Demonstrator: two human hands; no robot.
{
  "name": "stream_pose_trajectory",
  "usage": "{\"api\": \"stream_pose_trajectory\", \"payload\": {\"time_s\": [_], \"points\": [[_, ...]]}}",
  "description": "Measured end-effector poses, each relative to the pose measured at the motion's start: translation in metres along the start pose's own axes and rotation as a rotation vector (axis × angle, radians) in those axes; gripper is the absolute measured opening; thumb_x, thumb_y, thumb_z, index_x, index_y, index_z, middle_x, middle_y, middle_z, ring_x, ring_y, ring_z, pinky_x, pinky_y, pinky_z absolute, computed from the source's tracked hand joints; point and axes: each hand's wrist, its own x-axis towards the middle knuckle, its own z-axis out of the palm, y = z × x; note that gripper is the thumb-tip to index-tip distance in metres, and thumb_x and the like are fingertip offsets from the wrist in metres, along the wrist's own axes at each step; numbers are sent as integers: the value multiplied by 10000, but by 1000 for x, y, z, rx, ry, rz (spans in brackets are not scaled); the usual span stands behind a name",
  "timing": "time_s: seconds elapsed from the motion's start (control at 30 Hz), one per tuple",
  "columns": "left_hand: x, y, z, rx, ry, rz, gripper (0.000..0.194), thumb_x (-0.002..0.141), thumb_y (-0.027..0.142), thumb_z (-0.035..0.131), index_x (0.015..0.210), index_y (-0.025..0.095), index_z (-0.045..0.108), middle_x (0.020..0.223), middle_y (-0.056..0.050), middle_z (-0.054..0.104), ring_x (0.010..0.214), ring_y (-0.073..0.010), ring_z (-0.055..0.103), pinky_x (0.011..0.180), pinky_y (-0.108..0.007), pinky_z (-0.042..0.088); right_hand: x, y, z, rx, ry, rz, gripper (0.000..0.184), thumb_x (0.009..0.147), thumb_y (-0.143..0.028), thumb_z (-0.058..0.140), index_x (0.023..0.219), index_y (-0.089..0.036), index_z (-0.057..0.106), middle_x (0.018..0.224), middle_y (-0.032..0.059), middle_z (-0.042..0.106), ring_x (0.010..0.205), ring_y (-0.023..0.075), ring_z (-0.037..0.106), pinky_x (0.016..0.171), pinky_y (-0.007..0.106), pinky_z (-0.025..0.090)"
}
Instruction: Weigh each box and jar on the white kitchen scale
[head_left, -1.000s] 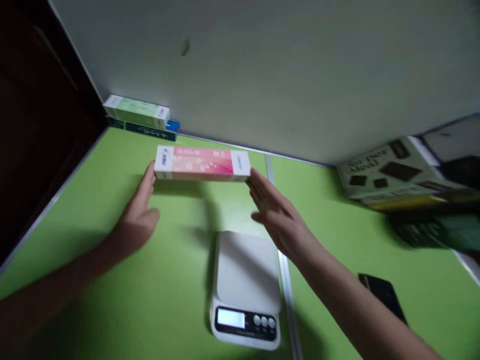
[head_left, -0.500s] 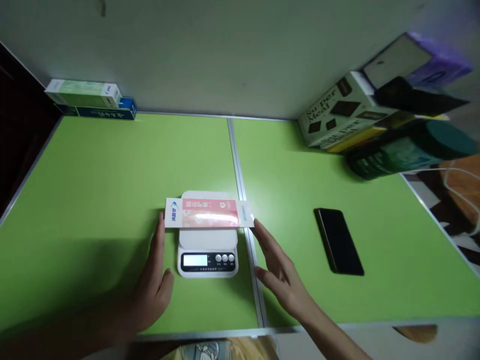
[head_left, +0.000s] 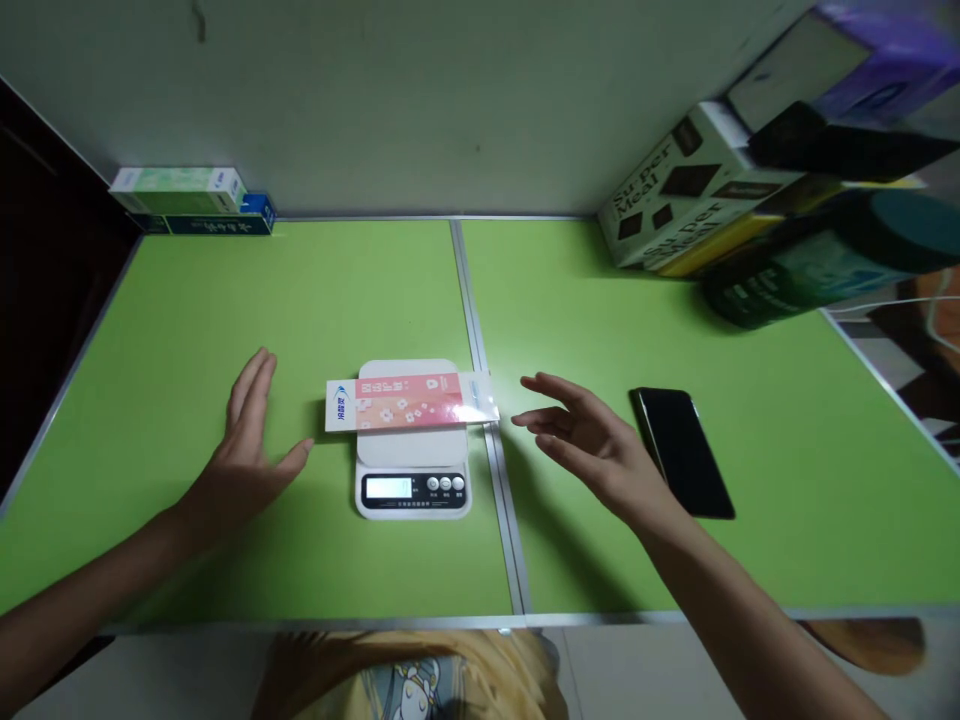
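A long pink and white box (head_left: pixel 409 401) lies flat across the platform of a small white kitchen scale (head_left: pixel 412 470) in the middle of the green table (head_left: pixel 247 300). My left hand (head_left: pixel 244 440) hovers left of the box with its fingers stretched out, holding nothing. To the right of the box, my right hand (head_left: pixel 592 445) is open with fingers spread, a short gap from the box's end. Neither hand touches the box.
A black phone (head_left: pixel 681 465) lies right of my right hand. Two stacked boxes, green over blue (head_left: pixel 191 198), sit at the back left by the wall. Several boxes and a dark green canister (head_left: pixel 780 215) are piled at the back right. A metal seam (head_left: pixel 480 400) splits the table.
The box was carried from the far table down onto the scale between both hands. Both hands have now let go and drawn outward from its ends.
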Motion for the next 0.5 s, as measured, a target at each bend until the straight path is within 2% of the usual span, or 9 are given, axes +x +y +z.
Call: {"api": "stream_pose_trajectory", "payload": {"time_s": [0.07, 0.13, 0.17, 0.27, 0.37, 0.5], "points": [[3, 2, 0, 8, -75, -17, 905, 801, 396, 613, 1506, 358, 48, 1611, -16, 36, 1444, -389, 149, 1104, -537, 359, 7, -1, 3, -38, -59, -3, 521, 816, -353, 653, 1300, -282, 475, 1060, 93, 658, 913, 232, 660, 826, 438, 533], [8, 3, 2, 28, -149, -27, 892, 797, 442, 610, 1510, 309, 91, 1601, -72, 85, 1430, -402, 185, 1108, -575, 320, 12, -3, 6, -101, -119, -17, 571, 825, -328, 625, 1353, -249, 422, 820, 39, 648, 816, 223, 649, 779, 427, 524], [11, 2, 4, 39, -177, -27, 885, 796, 450, 609, 1509, 287, 110, 1589, -98, 120, 1421, -400, 212, 1108, -584, 308, 14, -4, 7, -140, -142, -26, 595, 823, -314, 614, 1373, -240, 398, 768, 18, 625, 783, 218, 639, 753, 416, 519], [23, 2, 10, 72, -209, -6, 862, 788, 429, 612, 1499, 239, 164, 1516, -141, 253, 1377, -372, 311, 1103, -564, 321, 20, -5, 11, -251, -198, -34, 639, 803, -268, 598, 1395, -221, 362, 744, -1, 579, 737, 205, 608, 683, 378, 505], [34, 2, 12, 99, -213, 32, 839, 763, 424, 625, 1474, 214, 233, 1394, -140, 390, 1306, -347, 405, 1068, -537, 373, 27, -3, 16, -278, -240, -28, 670, 788, -226, 589, 1408, -207, 337, 740, -4, 571, 711, 194, 586, 672, 368, 499], [42, 4, 9, 68, -251, 100, 612, 741, 459, 617, 1298, 252, 469, 1209, -88, 553, 1153, -337, 529, 922, -506, 489, 36, -2, 19, -247, -217, -40, 695, 749, -200, 633, 1396, -207, 381, 803, 11, 599, 706, 178, 578, 703, 359, 515]]}}
